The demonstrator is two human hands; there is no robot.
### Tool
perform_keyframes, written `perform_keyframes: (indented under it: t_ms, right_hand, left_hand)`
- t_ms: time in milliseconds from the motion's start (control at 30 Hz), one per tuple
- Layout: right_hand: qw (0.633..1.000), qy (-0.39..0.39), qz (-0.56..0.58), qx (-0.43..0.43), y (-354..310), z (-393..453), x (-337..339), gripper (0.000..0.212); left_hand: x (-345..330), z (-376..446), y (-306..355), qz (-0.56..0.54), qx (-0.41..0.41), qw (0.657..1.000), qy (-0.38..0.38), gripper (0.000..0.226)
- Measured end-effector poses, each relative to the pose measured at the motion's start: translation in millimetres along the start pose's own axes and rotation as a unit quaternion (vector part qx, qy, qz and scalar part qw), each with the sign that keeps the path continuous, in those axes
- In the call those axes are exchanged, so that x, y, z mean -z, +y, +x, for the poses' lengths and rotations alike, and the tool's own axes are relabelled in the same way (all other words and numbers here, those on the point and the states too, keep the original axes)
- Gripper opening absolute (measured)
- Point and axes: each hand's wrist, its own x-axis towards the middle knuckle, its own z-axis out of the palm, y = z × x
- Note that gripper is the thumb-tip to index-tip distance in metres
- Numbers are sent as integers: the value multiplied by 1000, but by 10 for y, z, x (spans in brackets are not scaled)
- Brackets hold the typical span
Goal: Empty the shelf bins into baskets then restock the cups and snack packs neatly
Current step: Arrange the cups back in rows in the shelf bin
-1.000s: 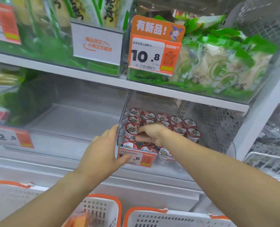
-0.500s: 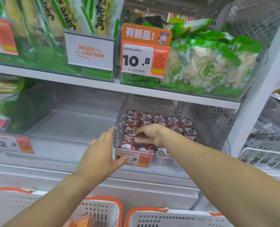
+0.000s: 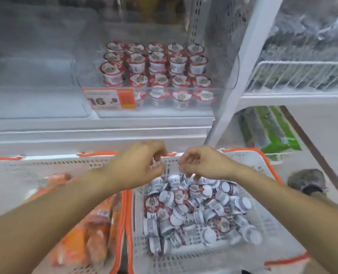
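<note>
Several red-lidded white cups (image 3: 156, 66) stand in neat rows inside a clear shelf bin (image 3: 219, 89) bearing an orange price tag (image 3: 109, 98). Below it, a white basket with orange trim (image 3: 233, 254) holds a loose heap of the same cups (image 3: 194, 206). My left hand (image 3: 140, 161) and my right hand (image 3: 201, 163) hover side by side over the far end of that basket. Their fingers are loosely curled and hold nothing visible. My right fingertips are just above the topmost cups. The picture is blurred.
A second white basket (image 3: 45, 165) on the left holds orange snack packs (image 3: 89, 234). An empty clear bin (image 3: 35, 95) stands left of the cup bin. A white upright post (image 3: 243, 76), a wire basket (image 3: 298, 74) and green packs (image 3: 271, 129) are to the right.
Both hands have left the shelf bin and come down over the basket of cups. The view has tilted down, so the upper shelf is gone and the baskets fill the foreground.
</note>
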Motion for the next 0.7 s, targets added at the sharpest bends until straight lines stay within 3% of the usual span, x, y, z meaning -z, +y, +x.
perform_keyframes:
  t_ms: [33, 100, 233, 300, 367, 467, 600, 700]
  right_hand:
    - [996, -36, -72, -32, 371, 29, -120, 22]
    - [975, -89, -187, -77, 1051, 60, -363, 38]
    - [964, -84, -236, -94, 1884, 82, -723, 77]
    - [970, -53, -225, -80, 2098, 136, -834, 81]
    - [977, -24, -205, -57, 2197, 196, -904, 77]
    - [972, 26, -234, -19, 2249, 347, -923, 77]
    - [943, 31, -325, -61, 2237, 626, -1002, 84]
    - [952, 75, -291, -61, 2242, 725, -1096, 70]
  left_hand:
    - [-338, 39, -50, 0, 23, 996, -92, 22]
    - [-945, 95, -179, -12, 81, 978, -192, 37]
    - [-1871, 28, -475, 24, 200, 948, -248, 72]
    - [-2165, -30, -590, 47, 238, 931, -272, 89]
    - [-2341, -52, -677, 66, 254, 927, -268, 96]
    - [-2479, -12, -726, 68, 273, 931, -234, 89]
    - [-2575, -22, -793, -16, 305, 931, -199, 79]
    - [-2628, 26, -746, -66, 282, 940, -181, 81]
